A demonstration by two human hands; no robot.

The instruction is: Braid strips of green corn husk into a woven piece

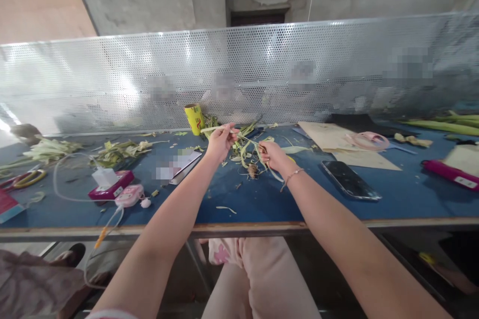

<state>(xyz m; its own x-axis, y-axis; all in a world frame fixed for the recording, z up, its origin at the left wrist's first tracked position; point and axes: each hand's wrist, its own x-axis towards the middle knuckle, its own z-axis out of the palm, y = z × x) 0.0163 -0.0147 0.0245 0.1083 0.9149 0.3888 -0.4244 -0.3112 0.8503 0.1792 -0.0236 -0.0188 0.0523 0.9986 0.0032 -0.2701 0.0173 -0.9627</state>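
My left hand (220, 143) is closed in a pinch on a long, thin pale-green plant strip (246, 139). A whitish end of the strip appears to stick out leftward past the fingers. The strip runs across to my right hand (274, 155), whose fingers are curled shut around its other part; a bracelet circles that wrist. Loose pale leaf strips (244, 155) and a brownish dried clump (252, 170) lie on the blue table (247, 204) just below and between the hands. Exactly how the strip sits inside the right fingers is hidden.
A yellow cylinder (194, 119) stands behind the left hand. At right lie a dark phone (351, 179), brown paper (322, 137) and a pink tape roll (368, 141). Leftward are another phone (187, 167), a magenta box (112, 187), cables and leaf piles (121, 152). A perforated metal screen (239, 65) rises behind.
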